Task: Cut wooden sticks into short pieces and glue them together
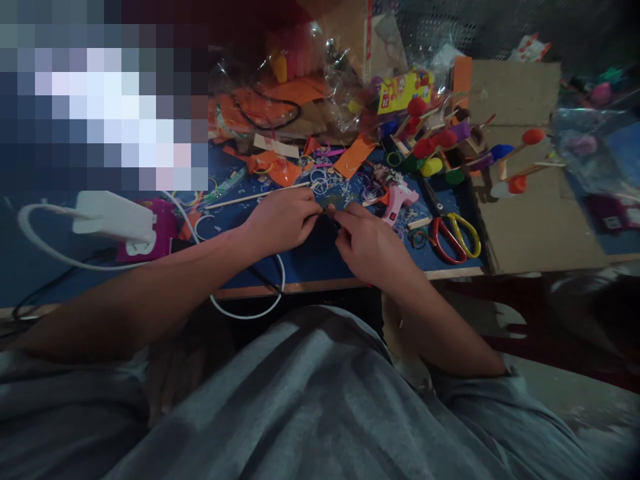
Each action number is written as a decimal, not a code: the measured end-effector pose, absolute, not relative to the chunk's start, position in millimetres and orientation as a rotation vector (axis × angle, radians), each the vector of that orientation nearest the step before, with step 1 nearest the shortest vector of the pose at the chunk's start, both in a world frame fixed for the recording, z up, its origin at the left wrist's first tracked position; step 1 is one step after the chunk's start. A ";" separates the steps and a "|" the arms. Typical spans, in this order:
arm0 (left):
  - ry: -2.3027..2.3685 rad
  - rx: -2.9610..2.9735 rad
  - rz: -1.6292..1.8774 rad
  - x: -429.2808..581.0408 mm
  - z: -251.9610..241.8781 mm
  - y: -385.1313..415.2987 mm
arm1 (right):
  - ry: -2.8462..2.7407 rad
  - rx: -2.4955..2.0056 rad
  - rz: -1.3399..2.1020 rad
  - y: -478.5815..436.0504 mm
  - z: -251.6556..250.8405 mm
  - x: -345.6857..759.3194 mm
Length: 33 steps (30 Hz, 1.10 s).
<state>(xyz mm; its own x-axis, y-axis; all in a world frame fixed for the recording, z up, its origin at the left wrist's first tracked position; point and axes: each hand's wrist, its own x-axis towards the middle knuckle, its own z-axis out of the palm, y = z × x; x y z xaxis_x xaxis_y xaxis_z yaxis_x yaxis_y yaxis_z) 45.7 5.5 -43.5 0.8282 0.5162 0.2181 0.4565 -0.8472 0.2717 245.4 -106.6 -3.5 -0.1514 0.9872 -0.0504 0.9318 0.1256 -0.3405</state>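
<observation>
Both hands meet over the front part of a blue tabletop (320,263), fingertips almost touching. My left hand (283,217) is closed in a pinch, and so is my right hand (367,240). Between them is something small and dark that I cannot make out. A thin wooden stick (255,195) lies just behind my left hand. Right of my right hand rests a pink glue gun (400,202). Beyond it lie scissors (453,230) with one red and one yellow handle loop.
At the left, a white charger (113,217) sits in a purple socket box (163,223); its white cable (283,280) loops over the table edge. Orange paper (355,155) and scraps litter the back. Colourful clay-tipped stick pieces (445,138) stand beside cardboard (540,233) at right.
</observation>
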 end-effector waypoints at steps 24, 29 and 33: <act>0.720 2.828 0.374 51.8 -41.0 -3.2 | -2.178 -1.860 0.387 -96.5 -9.3 250.6; 0.731 2.807 0.385 53.0 -41.0 -3.5 | -2.213 -1.880 0.375 -96.3 -5.5 250.8; 0.751 2.794 0.388 53.0 -41.5 -4.5 | -2.209 -1.857 0.401 -107.2 -4.1 253.8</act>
